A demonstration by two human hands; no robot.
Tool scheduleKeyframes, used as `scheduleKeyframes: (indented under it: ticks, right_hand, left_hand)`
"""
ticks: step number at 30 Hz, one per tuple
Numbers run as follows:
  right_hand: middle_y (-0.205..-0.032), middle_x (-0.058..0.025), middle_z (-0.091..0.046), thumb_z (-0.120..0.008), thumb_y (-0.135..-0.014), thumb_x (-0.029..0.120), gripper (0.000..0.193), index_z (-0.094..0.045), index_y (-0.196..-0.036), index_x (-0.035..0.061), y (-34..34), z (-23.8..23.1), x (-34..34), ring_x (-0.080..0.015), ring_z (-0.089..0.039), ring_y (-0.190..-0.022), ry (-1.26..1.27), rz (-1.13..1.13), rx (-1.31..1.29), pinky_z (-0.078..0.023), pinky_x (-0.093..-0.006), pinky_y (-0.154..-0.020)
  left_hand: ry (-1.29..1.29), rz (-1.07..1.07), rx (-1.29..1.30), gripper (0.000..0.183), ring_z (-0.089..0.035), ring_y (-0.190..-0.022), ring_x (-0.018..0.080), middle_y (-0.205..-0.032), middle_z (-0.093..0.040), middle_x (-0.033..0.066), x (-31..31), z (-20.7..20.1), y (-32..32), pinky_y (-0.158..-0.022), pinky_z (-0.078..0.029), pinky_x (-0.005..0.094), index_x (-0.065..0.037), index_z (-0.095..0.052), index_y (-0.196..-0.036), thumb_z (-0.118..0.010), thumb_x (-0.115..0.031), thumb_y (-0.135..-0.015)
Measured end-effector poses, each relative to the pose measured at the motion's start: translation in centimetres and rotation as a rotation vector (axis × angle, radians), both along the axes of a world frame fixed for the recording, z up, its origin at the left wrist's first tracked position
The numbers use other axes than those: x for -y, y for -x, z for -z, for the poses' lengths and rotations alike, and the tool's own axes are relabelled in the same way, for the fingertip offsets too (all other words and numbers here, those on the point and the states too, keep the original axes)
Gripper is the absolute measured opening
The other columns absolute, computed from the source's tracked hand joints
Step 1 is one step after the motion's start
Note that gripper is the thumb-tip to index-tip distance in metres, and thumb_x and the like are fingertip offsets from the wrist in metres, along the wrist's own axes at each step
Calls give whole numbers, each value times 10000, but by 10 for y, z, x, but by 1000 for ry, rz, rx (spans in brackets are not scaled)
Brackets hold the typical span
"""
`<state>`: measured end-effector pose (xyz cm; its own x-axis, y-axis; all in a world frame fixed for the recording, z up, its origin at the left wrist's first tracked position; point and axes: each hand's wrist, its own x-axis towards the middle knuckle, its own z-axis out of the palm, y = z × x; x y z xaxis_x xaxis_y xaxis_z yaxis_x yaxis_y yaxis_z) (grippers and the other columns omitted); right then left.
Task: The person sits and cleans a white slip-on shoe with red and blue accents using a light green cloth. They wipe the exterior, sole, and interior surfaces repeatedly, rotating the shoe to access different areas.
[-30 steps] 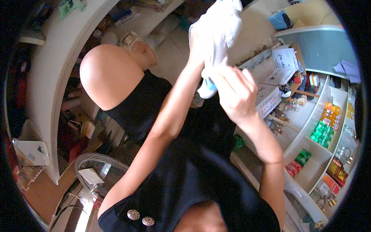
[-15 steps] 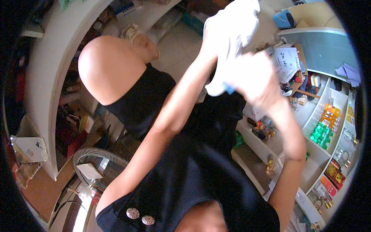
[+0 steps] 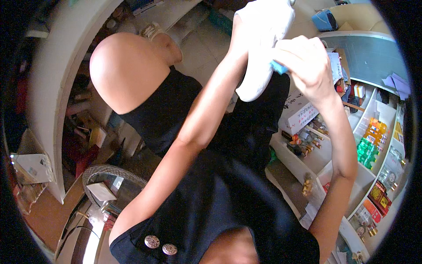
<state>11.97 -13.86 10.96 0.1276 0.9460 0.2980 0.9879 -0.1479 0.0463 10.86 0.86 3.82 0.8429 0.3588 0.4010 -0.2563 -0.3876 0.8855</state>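
Note:
A white shoe [image 3: 260, 72] is held up at the top middle, its rounded end pointing down toward my lap. My left hand [image 3: 240, 37] reaches into or behind it, and the white material hides the fingers, but the shoe is carried on that hand. My right hand [image 3: 307, 64] is closed, its fingers bent and pinching a small light-blue block [image 3: 278, 67], whose exact kind I cannot make out. The blue block is at the shoe's right side, touching or very close to it.
My bare knee [image 3: 127, 72] is at left. A bicycle wheel [image 3: 94, 171] is at lower left. On the right, white shelves [image 3: 358, 182] hold green bottles [image 3: 367, 152], orange bottles [image 3: 377, 130] and boxes. A blue container [image 3: 324, 20] stands at upper right, with a cardboard box [image 3: 301, 116] below.
My right hand, blurred before, has moved up and to the right with the blue block. The shoe is still held up, shifted slightly.

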Motion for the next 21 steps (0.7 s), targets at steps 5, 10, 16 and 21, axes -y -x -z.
scheduleKeyframes:
  ticks: [5, 10, 16, 21]
  right_hand:
    - [-922, -43, -678, -646, -780, 182, 130, -687, -901, 162, 23, 7, -4, -204, -605, -772, 49, -134, -38, -444, -345, -681]
    - [-942, -51, -680, -613, -819, 147, 152, -691, -949, 151, 36, 8, -12, -208, -604, -777, -88, -220, -156, -435, -366, -673]
    - [-908, -53, -675, -606, -809, 136, 172, -686, -961, 143, 21, 13, -4, -227, -601, -771, -78, -97, -125, -435, -363, -672]
    - [-929, -67, -679, -637, -802, 169, 159, -690, -950, 148, -3, 3, -6, -216, -608, -783, -116, -10, -116, -437, -380, -655]
  left_hand:
    - [77, 62, -78, 271, -631, -910, 347, -1019, -624, 163, -2, -16, 6, -777, -492, 404, -133, -492, -1149, -439, -290, -935]
    - [83, 69, -133, 305, -627, -947, 339, -1072, -624, 160, -14, -26, 4, -795, -497, 401, -131, -512, -1199, -447, -287, -945]
    - [854, 321, -239, 386, -606, -891, 63, -1108, -655, 17, -8, -11, -1, -776, -476, 222, -102, -535, -1334, -501, -272, -990]
    - [359, 127, 9, 426, -576, -1162, 232, -1314, -567, 140, -10, -17, 11, -962, -450, 329, -62, -491, -1358, -481, -235, -969]
